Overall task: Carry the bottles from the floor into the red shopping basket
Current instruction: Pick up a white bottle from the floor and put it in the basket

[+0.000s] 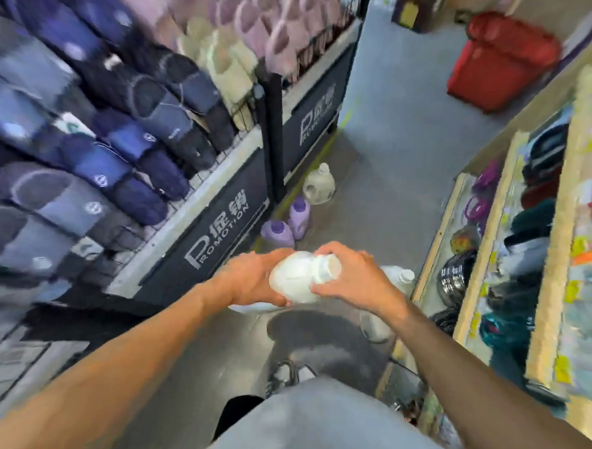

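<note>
I hold a white bottle (pixel 299 275) in front of me, lying sideways with its cap to the right. My left hand (pixel 253 281) grips its body and my right hand (pixel 354 276) grips the cap end. On the floor ahead stand two purple bottles (pixel 278 232) (pixel 300 213) and a cream bottle (pixel 317 184), close to the promotion bin. Two more white bottles (pixel 402 277) (pixel 375 326) stand on the floor below my right wrist, partly hidden. The red shopping basket (pixel 500 60) sits on the floor far ahead at the upper right.
A wire bin of slippers (pixel 111 131) with dark promotion panels (pixel 219 228) lines the left side. Wooden shelves (pixel 494 248) with small goods run along the right. A grey floor aisle (pixel 393 143) lies between them. My shoes (pixel 285 376) show below.
</note>
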{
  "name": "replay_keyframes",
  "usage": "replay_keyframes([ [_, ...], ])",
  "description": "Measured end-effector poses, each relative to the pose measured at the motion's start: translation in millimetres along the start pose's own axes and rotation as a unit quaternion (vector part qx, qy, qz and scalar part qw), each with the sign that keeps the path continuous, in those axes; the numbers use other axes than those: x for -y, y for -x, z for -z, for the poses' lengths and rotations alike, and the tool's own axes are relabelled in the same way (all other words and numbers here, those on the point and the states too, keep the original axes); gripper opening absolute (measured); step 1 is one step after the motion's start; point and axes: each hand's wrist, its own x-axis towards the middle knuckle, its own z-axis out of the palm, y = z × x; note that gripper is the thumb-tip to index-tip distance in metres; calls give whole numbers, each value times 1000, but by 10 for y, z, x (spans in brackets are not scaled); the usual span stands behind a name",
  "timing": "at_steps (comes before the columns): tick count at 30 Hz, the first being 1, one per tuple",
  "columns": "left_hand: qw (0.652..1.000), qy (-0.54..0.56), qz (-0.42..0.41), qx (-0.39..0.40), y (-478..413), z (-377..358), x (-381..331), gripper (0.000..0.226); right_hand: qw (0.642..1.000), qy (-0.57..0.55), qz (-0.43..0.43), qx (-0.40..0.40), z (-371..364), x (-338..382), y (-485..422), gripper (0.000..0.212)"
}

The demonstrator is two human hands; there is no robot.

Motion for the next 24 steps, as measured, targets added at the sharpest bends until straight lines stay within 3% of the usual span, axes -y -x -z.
replay_keyframes([
  [5, 989, 32, 95, -105, 747, 253, 98, 97, 986, 74, 133, 73, 155, 740, -209, 62],
  [10, 952, 111, 225, -177, 1611, 99, 305, 101, 947, 119, 247, 169, -195, 1495, -368, 61],
  [16, 880, 190, 365, -238, 2984, -479, 521, 103, 863, 154, 390, 283, -1129, 2479, 2, 62],
  [24, 773, 259, 480, -323, 5110, -1504, 438, 95, 725, 220, 513, 404, -2678, 3705, 1395, 61],
])
